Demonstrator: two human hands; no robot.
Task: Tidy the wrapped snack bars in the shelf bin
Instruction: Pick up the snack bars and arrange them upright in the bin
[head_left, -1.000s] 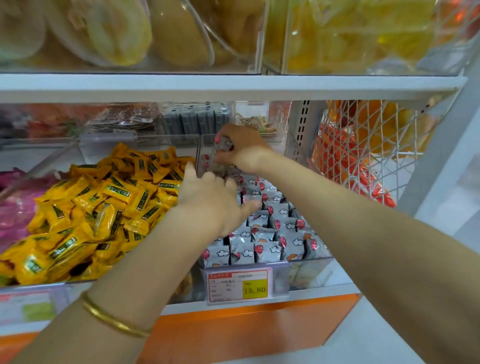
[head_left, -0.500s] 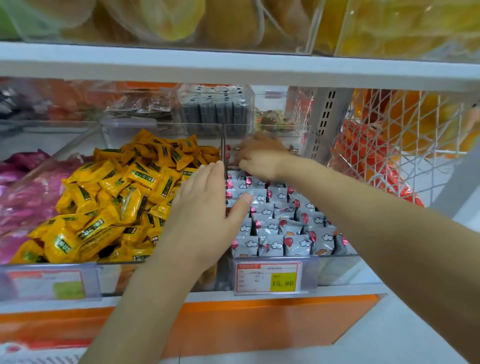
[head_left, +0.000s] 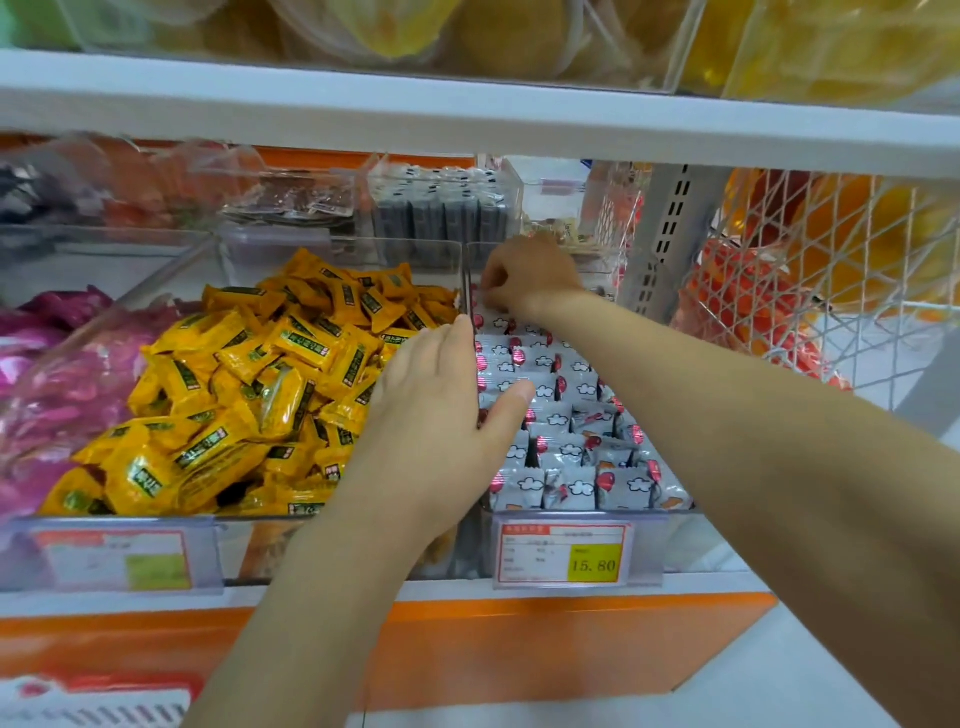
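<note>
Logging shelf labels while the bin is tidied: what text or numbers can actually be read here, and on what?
"15. 80": yellow patch of the price tag under the grey snack bars.
Rest of that tag: too small to read.
The left price tag: blurred, unreadable.
Green labels on the yellow wrappers: too blurred to read.
Bar wrappers: no legible words.

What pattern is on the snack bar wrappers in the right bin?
The snack bars are silver-grey with white clouds and a red mark; head view.
</note>
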